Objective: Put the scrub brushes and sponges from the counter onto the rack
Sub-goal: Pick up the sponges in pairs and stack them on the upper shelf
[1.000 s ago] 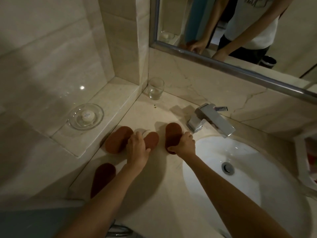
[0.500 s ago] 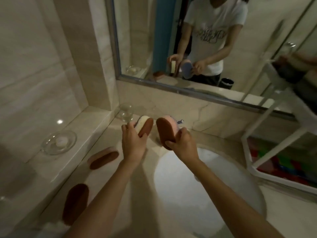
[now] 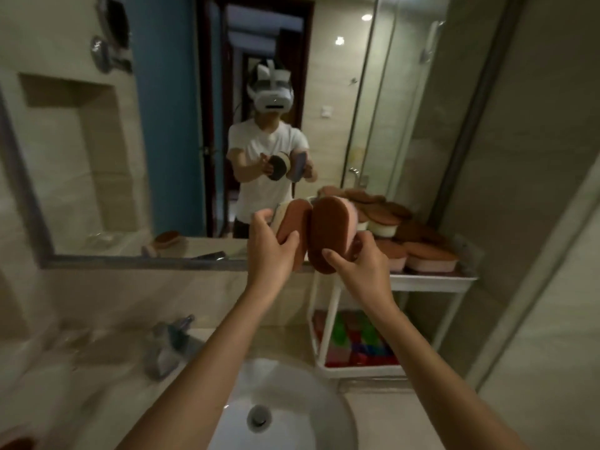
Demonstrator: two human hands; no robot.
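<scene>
My left hand (image 3: pixel 268 253) grips a cream-backed sponge with a brown scrub face (image 3: pixel 292 222), held upright at chest height. Beside it, my right hand (image 3: pixel 360 267) grips a pink-backed sponge with a brown face (image 3: pixel 326 233); the two sponges touch side by side. Both are held above the sink, just left of the white rack (image 3: pixel 431 282), whose top shelf carries a pile of several brown-faced sponges (image 3: pixel 418 248). The counter's remaining sponges are out of view, except for a dark brown patch at the bottom left corner.
A white basin (image 3: pixel 292 410) lies below my forearms, and a chrome faucet (image 3: pixel 168 345) stands to its left. The wall mirror (image 3: pixel 181 157) fills the space behind. Colourful items (image 3: pixel 354 342) fill the rack's lower shelf. A glass shower wall stands at the right.
Both hands lifted their sponges off the counter, rose and swung right toward the rack. My view turned up and right, so the rack's top shelf now shows.
</scene>
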